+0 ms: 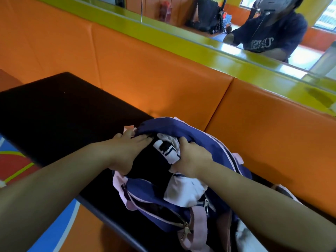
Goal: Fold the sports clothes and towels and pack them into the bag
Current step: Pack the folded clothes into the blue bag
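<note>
Bag (pixel 214 148), blue with pink trim, lies open at the bench's (pixel 54 110) right end against orange padding (pixel 163 79). Left hand (pixel 127 148) presses flat-fingered on dark clothes (pixel 145 166); right hand (pixel 192 157) grips the white garment (pixel 171 157).

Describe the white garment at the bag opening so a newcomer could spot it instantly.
On the black rectangular table by the orange padded wall lies an open navy fabric bag with pink trim. In its mouth, gripped by the right hand, sits the white fabric garment. Dark stripes and its whiteness set it apart from the black clothing beside it.
</note>
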